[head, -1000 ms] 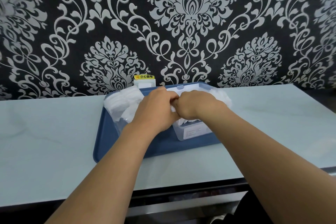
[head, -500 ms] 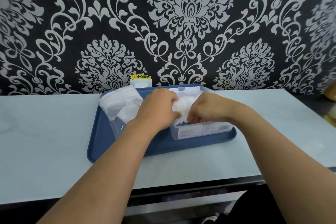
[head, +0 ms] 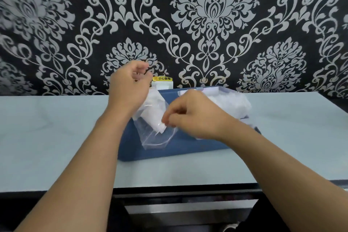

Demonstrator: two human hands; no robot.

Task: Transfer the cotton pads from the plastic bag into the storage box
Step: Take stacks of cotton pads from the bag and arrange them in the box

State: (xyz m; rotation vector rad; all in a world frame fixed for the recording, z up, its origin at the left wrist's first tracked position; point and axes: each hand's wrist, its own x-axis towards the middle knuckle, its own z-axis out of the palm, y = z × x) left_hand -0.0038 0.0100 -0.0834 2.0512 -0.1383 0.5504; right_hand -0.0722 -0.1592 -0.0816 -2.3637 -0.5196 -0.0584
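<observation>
My left hand (head: pixel 130 85) is raised above the blue tray (head: pixel 178 148) and grips the top of the clear plastic bag (head: pixel 156 137), which hangs down from it. Some white cotton pads (head: pixel 153 111) remain inside the bag. My right hand (head: pixel 192 117) pinches the bag's lower edge from the right. Behind my right hand stands the clear storage box (head: pixel 212 91) on the tray, heaped with white cotton pads (head: pixel 233 100). My right wrist hides the box's front.
The tray sits on a pale counter (head: pixel 56 137) against a black patterned wall. A white wall socket with a yellow label (head: pixel 162 81) is just behind the tray. The counter's front edge runs below my forearms.
Both hands left the box. My left hand rose with the bag, lifting it off the tray. My right hand moved left and took the bag's lower edge.
</observation>
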